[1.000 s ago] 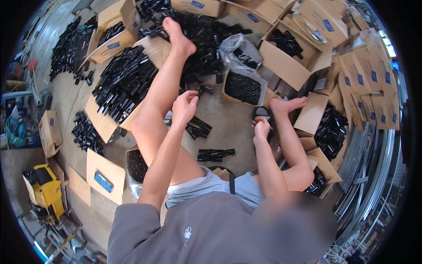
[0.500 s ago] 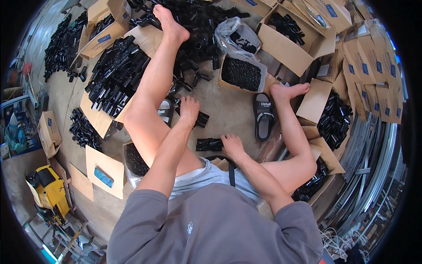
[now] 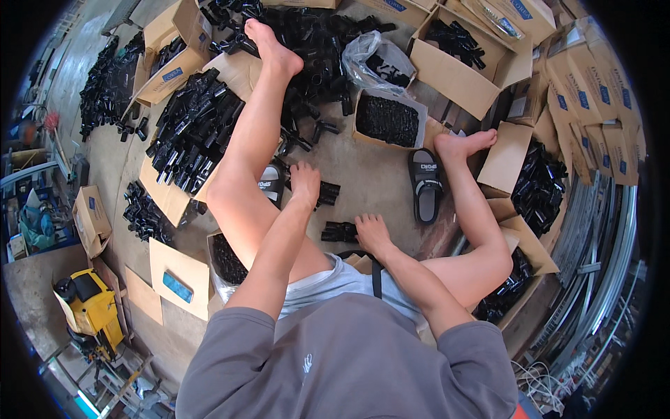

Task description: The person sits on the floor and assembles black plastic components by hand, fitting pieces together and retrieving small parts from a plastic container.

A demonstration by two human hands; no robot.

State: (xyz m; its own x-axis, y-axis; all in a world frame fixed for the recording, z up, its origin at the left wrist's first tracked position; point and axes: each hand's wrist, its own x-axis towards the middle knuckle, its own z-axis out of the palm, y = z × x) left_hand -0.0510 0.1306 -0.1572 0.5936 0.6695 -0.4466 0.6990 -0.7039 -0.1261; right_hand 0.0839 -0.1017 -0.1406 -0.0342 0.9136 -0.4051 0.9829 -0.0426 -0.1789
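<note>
While the person (image 3: 342, 349) is sitting with legs spread, two sets of black fittings are lying on the floor (image 3: 377, 188), near the centre of view. Clock directions are running from that centre, with twelve pointing straight ahead, unless a hand is named as hub.

Left hand (image 3: 305, 181): reaching over the first set (image 3: 329, 193), which is showing at the hand's four o'clock. The fingers are bending downward; whether they are gripping cannot be told. A sandal (image 3: 271, 184) is lying just beside, at the hand's nine o'clock, partly hidden by the left leg (image 3: 241, 153).

Right hand (image 3: 373, 234): resting at the right end of the second set (image 3: 338, 231), which is extending toward the hand's nine o'clock. The fingers are spreading at that end; whether they are closing on it cannot be told. Another sandal (image 3: 427, 187) is lying apart, between the hand's one and two o'clock.

Surroundings: at one o'clock, a small box (image 3: 417, 127) is holding black parts (image 3: 386, 119), with a large box (image 3: 453, 85) standing beyond. At ten o'clock, a pile (image 3: 192, 129) of fittings is lying on cardboard. At eight o'clock, a phone (image 3: 178, 287) is lying on a sheet (image 3: 198, 286), and a yellow machine (image 3: 96, 311) is standing farther out.
</note>
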